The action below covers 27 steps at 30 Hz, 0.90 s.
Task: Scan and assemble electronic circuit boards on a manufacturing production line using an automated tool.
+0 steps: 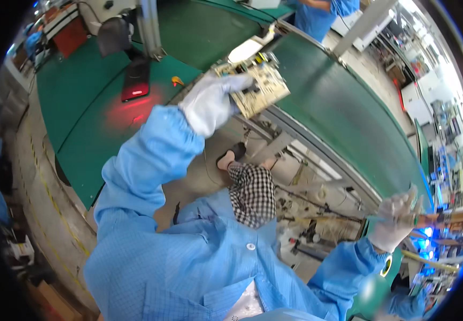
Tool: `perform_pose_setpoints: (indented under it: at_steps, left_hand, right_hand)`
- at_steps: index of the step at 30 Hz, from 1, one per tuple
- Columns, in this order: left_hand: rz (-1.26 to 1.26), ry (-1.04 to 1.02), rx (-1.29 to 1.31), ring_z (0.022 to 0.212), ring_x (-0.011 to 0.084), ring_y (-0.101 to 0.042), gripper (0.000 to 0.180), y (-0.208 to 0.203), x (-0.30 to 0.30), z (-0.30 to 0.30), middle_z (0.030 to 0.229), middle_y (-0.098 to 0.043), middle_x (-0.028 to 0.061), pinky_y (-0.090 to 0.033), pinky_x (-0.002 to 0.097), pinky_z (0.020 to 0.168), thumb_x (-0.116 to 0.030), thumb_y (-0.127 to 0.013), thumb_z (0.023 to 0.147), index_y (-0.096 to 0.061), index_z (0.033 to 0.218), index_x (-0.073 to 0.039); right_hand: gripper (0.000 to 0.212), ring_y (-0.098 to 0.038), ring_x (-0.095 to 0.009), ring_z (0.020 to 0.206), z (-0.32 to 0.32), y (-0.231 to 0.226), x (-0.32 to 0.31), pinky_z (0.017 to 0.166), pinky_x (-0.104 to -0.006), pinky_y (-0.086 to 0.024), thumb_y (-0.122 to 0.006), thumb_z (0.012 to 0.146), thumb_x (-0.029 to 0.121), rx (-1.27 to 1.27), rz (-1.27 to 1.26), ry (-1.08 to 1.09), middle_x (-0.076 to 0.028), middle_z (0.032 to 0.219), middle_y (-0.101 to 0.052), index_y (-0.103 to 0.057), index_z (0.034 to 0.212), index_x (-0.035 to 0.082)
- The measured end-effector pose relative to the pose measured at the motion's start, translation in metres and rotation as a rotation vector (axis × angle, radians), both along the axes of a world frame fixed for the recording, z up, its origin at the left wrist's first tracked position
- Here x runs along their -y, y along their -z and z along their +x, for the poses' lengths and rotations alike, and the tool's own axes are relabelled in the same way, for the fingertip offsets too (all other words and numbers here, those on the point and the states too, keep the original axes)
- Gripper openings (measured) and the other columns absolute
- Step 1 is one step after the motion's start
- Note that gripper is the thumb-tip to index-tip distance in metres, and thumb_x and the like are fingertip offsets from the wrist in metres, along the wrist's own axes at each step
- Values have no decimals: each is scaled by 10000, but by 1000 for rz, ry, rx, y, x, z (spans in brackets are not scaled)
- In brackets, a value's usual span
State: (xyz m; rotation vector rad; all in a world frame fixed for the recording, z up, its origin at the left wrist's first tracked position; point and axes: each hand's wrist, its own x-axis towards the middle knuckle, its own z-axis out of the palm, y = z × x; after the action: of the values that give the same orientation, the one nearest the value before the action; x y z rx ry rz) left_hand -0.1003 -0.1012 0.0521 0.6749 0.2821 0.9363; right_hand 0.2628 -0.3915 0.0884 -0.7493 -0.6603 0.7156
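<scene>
My left hand (213, 101), in a white glove with a blue sleeve, holds a tan circuit board (258, 85) by its near edge, above the edge of the green conveyor belt (343, 123). My right hand (397, 219), also in a white glove, reaches far to the right and grips the end of another circuit board (445, 218) near a rack lit blue. Blur hides how the fingers sit on it.
A green mat covers the workbench (81, 107) at left, with a black scanner casting red light (135, 80). Another person in blue (322, 13) stands beyond the belt. Below are my checked trouser leg (253, 192), the floor and the conveyor's frame (317, 176).
</scene>
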Motion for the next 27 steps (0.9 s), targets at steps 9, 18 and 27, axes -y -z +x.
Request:
perform_pose_setpoints:
  at_steps: [9, 18, 27]
  left_hand:
    - [507, -642, -651, 985, 214, -646, 550, 52, -231, -83, 1121, -643, 126, -505, 305, 812, -132, -680, 766, -502, 1279, -46]
    - [572, -862, -810, 1308, 287, -432, 728, 52, -242, -66, 1397, -448, 218, -297, 317, 1108, -174, -679, 790, -342, 1390, 65]
    - [1129, -433, -1205, 1173, 301, -539, 554, 12, -100, 66, 1280, -562, 156, -400, 361, 1028, -344, -631, 822, -527, 1297, -79]
  right_hand:
    - [195, -554, -60, 568, 21, 9, 7, 463, -181, -454, -576, 938, 330, -84, -399, 247, 55, 685, -573, -635, 1002, 155]
    - [241, -503, -95, 532, 59, 21, 11, 417, -221, -393, -585, 929, 373, -86, -537, 249, 33, 664, -556, -618, 1005, 146]
    - [357, -508, -88, 608, 64, 24, -5, 497, -212, -385, -621, 888, 412, 187, -681, 299, 0, 770, -558, -603, 992, 70]
